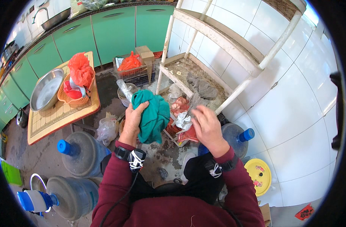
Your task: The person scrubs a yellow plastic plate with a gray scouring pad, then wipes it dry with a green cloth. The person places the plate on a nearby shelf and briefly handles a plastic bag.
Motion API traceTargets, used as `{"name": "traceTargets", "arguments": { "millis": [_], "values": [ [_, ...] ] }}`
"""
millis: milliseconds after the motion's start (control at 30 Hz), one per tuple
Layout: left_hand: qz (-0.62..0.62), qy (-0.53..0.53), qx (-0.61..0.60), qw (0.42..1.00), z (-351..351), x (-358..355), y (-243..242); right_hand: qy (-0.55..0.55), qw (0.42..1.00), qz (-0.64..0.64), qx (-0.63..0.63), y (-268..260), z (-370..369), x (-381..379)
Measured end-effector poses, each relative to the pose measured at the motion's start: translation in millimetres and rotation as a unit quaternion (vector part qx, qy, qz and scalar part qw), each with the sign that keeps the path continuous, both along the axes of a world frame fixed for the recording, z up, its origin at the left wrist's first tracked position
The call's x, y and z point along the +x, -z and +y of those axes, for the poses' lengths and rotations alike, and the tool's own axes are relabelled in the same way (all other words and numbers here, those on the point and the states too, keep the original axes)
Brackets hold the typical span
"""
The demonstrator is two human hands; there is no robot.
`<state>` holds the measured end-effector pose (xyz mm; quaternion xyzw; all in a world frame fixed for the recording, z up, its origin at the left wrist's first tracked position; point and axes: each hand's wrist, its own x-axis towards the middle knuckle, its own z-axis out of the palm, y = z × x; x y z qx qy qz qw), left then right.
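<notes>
My left hand [133, 119] grips a bunched teal cloth [151, 116], thumb on top. To its right, my right hand [207, 127] is raised before the low shelf of a white rack [190, 72], its fingers curled at the end of a dirty grey rag [201, 88]. That rag lies partly on the grimy shelf and hangs over its front edge; whether the fingers pinch it cannot be told. Below, a red net bag with garlic-like bulbs [180, 105] and a crumpled white plastic bag [183, 121] lie among other bags.
At left a low wooden table [76, 117] bears a steel basin [48, 89] and an orange basket [72, 98] with red bags. Large blue water bottles [85, 153] stand on both sides of me. A yellow lid [258, 176] is by the tiled wall. A crate [129, 71] stands before green cabinets.
</notes>
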<state>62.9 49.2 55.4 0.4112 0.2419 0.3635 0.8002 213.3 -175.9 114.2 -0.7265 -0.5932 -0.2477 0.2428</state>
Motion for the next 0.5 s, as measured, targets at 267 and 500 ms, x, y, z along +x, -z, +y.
{"name": "traceTargets", "arguments": {
  "millis": [267, 500],
  "values": [
    [-0.008, -0.040, 0.004, 0.999, 5.4, -2.2, 1.6, 0.122, 0.983, -0.050, -0.127, -16.9, 40.3, 48.1],
    [-0.027, -0.051, -0.008, 0.998, 7.4, -1.2, 0.8, 0.131, 0.973, 0.003, 0.188, -50.3, 70.9, 72.4]
  ]
}}
